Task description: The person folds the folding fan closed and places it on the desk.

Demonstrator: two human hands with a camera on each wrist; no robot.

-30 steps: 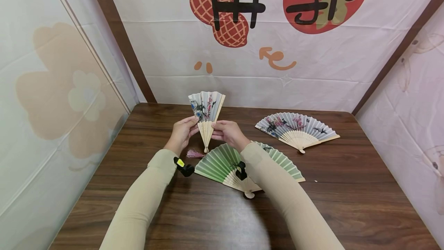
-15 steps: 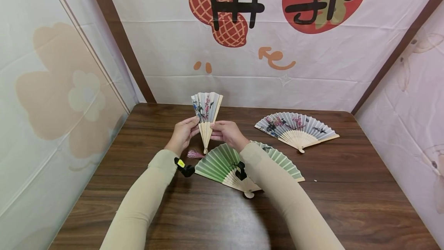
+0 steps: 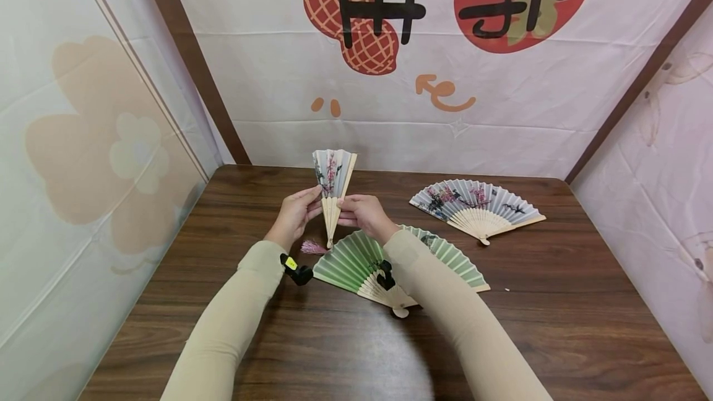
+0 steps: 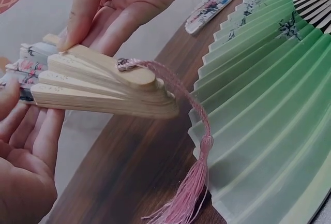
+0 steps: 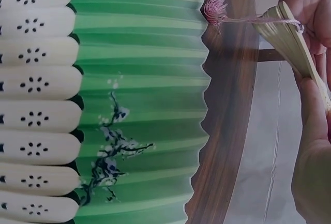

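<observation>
Folding nearly complete on the pale paper fan with plum-blossom painting and bamboo ribs (image 3: 333,185), pinched upright above the table (image 3: 278,339) between left hand (image 3: 293,215) and right hand (image 3: 364,213); only a narrow wedge remains spread.

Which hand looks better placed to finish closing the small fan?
Probably the right hand: it pinches the outer guard of the fan, free to press inward, while the left hand steadies the other ribs.

Both arms extended forward, left hand (image 3: 292,215), right hand (image 3: 364,214), fingers pinching
</observation>
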